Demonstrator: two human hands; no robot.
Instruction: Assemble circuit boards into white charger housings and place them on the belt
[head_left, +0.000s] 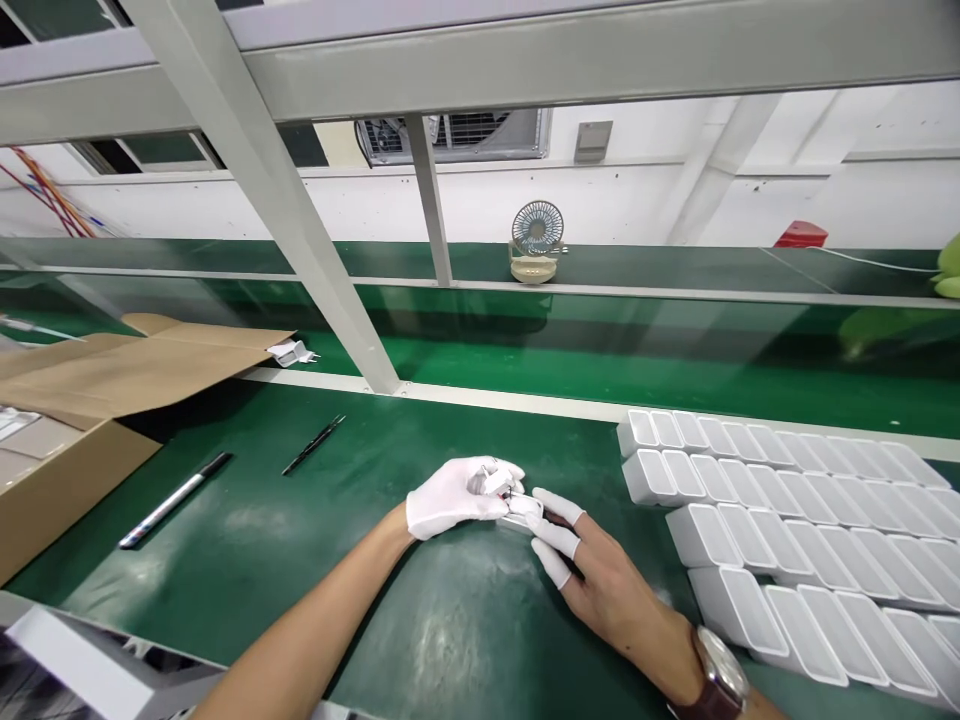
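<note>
My left hand (457, 497), in a white glove, is closed around a small white plastic part (496, 483). Thin dark and red bits, perhaps wires, show between it and a white plastic case (523, 510) just below. My right hand (600, 565) has white finger cots on several fingers and a watch at the wrist. Its fingertips grip the case from the right side. Both hands meet above the green work surface (442, 620). The fingers partly hide the parts, so how they join cannot be made out.
Rows of white plastic cases (795, 530) stand on the right. To the left lie tweezers (313, 446), a dark-and-silver pen-like rod (176, 500) and an open cardboard box (82, 480). A grey frame post (285, 200) slants behind them. A small fan (537, 240) stands beyond the conveyor belt.
</note>
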